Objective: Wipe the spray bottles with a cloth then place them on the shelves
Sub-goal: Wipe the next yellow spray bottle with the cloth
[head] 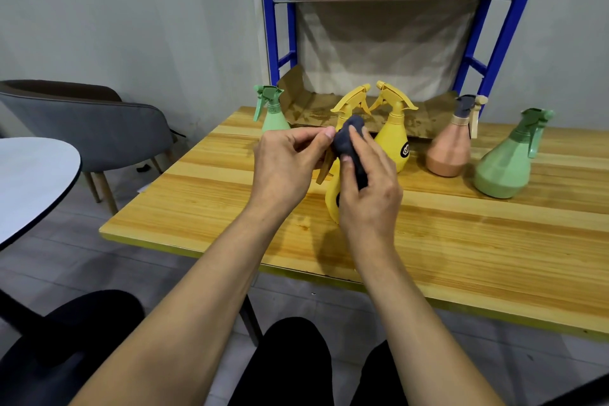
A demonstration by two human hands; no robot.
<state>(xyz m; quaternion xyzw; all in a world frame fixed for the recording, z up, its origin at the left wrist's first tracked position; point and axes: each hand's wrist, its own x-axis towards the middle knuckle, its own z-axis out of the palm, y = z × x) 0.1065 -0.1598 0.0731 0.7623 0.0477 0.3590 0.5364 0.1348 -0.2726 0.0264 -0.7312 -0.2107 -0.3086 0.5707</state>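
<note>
Five spray bottles counted: two yellow, two green, one pink-brown. One dark cloth (346, 142).

Your left hand (286, 168) curled round held yellow bottle (332, 201) near trigger, over wooden table (461, 241). Your right hand (369, 188) clutched cloth against that bottle's neck.

Second yellow bottle (393, 138) just behind-right of held bottle; round black label, writing unreadable. Pink-brown bottle (449, 152) and right green bottle (504, 165) farther right. Left green bottle (272, 115) behind-left, near blue shelf rack (507, 26).

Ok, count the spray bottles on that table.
5. A small green bottle far left; a yellow bottle held by the left hand and right hand with cloth; a second yellow bottle behind it; a pink bottle; a large green bottle far right. The hands may hide another.
</note>
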